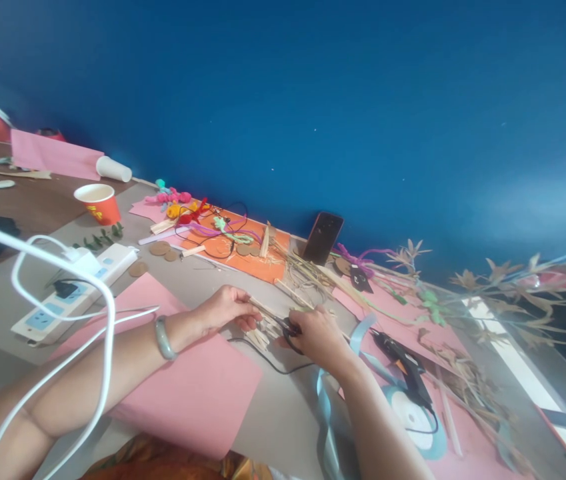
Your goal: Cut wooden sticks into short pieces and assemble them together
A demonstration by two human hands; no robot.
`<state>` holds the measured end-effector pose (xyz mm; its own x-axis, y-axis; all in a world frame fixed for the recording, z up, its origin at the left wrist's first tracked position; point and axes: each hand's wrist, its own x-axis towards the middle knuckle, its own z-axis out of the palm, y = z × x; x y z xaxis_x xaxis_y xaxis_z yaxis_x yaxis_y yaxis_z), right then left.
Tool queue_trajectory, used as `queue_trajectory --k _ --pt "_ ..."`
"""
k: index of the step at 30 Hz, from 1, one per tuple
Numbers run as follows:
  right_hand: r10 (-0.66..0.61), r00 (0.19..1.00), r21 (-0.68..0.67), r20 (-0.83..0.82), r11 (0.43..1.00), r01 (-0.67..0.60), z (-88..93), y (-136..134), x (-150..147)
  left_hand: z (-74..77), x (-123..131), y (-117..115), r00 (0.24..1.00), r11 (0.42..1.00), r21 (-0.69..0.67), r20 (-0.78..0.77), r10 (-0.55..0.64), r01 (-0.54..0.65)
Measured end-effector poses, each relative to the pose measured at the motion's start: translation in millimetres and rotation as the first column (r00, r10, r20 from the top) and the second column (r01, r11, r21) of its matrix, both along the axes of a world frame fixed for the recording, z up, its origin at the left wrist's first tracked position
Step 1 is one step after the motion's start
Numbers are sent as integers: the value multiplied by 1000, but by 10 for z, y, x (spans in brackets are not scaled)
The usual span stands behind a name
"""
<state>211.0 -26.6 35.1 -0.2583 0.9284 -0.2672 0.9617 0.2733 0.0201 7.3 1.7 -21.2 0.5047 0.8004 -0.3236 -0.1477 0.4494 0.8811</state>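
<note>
Phone [323, 238] stands tilted against the blue wall [313, 100], at the back edge of the grey worktop [283, 423]; positions are read from it, "front" meaning the wearer's side.

Right hand [315, 337]: in front of the phone. Grip is closed around the handles of dark scissors [291, 328], which point toward the other hand. Left hand [227, 310]: front-left of the phone. Grip is narrow, thumb against fingers, apparently on a thin pale stick [264, 309] reaching toward the scissors; blade contact cannot be told. Short pale pieces [260, 339] lie just below, between the hands. A bracelet [164, 339] circles the left wrist.

Left of the phone: orange sheet [275, 269] bearing a green knotted cord [233, 230] and wood discs. Farther left: red paper cup [105, 210], upright; white cup [113, 169], on its side.

Front-left: large pink sheet [187, 400], partly under the left forearm; white power strip [27, 327] beyond it.

Front-right: black glue gun [405, 367]; light-blue ribbon [330, 433] near the right forearm.
</note>
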Motion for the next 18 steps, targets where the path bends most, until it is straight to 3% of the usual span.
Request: queue_trajectory --k 6,11,14,18 --pt "-52 998 -39 30 998 53 -1 6 9 -24 -1 -8 1000 1000 2 -2 -15 15" --pt "-14 1000 -37 -22 999 13 -3 20 42 -39 0 -11 1000 1000 1 -9 -10 10" --pt "-19 991 -50 -133 999 12 4 26 118 -76 -6 13 999 999 31 -22 -34 35" --pt "-75 897 -226 -436 974 -28 19 15 235 -138 -14 30 982 971 190 -147 -119 146"
